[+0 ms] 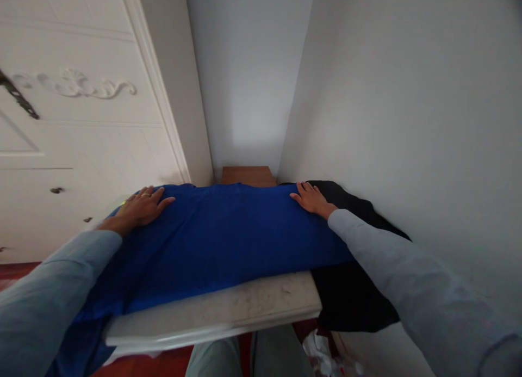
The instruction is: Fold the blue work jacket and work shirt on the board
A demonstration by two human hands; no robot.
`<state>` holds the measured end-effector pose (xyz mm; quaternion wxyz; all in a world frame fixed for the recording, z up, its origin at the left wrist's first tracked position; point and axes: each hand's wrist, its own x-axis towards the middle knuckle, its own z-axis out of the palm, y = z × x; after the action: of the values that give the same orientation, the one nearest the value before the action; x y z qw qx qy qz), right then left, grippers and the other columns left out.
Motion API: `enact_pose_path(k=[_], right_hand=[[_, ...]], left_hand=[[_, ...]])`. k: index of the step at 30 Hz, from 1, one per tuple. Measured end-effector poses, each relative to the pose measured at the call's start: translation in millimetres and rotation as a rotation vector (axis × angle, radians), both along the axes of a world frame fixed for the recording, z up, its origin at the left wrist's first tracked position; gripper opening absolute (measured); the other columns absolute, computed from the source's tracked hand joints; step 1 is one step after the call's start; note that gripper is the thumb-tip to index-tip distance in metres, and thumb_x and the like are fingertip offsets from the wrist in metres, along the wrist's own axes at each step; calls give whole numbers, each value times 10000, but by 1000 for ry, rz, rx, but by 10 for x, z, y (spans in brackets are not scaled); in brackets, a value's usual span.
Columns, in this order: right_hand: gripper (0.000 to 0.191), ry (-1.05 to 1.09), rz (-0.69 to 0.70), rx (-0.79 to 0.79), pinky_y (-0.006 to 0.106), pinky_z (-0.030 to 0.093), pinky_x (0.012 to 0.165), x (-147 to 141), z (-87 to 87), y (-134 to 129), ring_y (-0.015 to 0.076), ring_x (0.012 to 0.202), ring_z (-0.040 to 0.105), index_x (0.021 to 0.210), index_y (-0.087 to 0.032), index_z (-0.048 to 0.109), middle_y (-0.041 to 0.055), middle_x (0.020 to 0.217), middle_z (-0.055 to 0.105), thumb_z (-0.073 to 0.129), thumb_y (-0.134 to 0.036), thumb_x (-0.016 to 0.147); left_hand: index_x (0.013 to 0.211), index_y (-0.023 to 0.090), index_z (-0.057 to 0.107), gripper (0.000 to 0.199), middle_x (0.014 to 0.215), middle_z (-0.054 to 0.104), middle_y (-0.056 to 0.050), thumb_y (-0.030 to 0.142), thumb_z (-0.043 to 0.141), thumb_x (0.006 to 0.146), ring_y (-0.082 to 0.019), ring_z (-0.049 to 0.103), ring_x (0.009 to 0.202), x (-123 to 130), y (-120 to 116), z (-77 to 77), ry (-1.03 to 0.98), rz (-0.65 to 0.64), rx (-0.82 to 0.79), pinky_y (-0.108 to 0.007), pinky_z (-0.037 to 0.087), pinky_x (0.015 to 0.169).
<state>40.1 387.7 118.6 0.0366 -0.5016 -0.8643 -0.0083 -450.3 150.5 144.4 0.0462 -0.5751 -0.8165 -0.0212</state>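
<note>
A blue cloth (228, 235) is spread over a pale table (261, 301), its left end hanging down past the edge. My left hand (142, 207) rests palm down on the cloth's far left part, fingers spread, a ring on one finger. On the far right part my right hand (312, 197) also lies flat, fingers apart. Neither hand grips anything. Black cloth (350, 301) shows beyond the blue one on the right and hangs over the table's right end.
At the left stands a white cabinet (93, 105) with carved trim and dark handles. Grey walls (367, 94) rise behind and to the right. A brown wooden surface (248, 175) lies behind the table. White crumpled plastic (318, 350) is on the floor below.
</note>
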Motion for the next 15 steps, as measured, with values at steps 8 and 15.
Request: enact_pose_path(k=[8, 15], right_hand=[[820, 238, 583, 43, 547, 259, 1242, -935, 84, -1317, 339, 1546, 266, 1603, -94, 273, 222, 1649, 317, 257, -664, 1014], [757, 141, 661, -14, 537, 309, 1230, -781, -260, -1908, 324, 1515, 345, 1568, -137, 384, 199, 1616, 394, 289, -649, 1019]], left_hand=[[1570, 79, 337, 732, 1666, 267, -224, 574, 272, 1034, -337, 193, 1564, 1192, -107, 51, -75, -438, 46, -524, 237, 1245], [1599, 213, 317, 683, 1660, 284, -134, 577, 366, 1024, -264, 268, 1546, 1613, -709, -247, -132, -775, -83, -469, 258, 1253]])
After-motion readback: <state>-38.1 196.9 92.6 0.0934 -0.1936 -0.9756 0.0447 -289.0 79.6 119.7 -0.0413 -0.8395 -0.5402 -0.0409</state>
